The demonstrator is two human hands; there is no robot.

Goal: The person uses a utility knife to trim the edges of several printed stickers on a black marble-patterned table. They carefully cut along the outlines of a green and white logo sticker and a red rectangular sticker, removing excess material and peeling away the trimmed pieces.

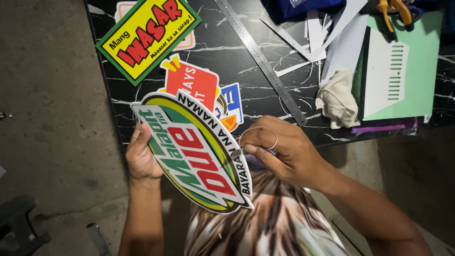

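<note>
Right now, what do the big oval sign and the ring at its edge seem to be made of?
The oval sign, held by the left hand, looks like stiff glossy printed board: flat, with a shiny face. The ring in the right hand seems to be thin metal wire: pale, slender, slightly glinting.

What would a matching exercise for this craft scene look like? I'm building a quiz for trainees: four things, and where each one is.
Things:
1. oval sign
2. metal ruler
3. wire ring
4. crumpled cloth

Places:
A. lying diagonally on the black table
B. pinched in the right hand
C. beside the green sheet
D. gripped at its edge by the left hand

Pairs: 1-D, 2-A, 3-B, 4-C
</note>
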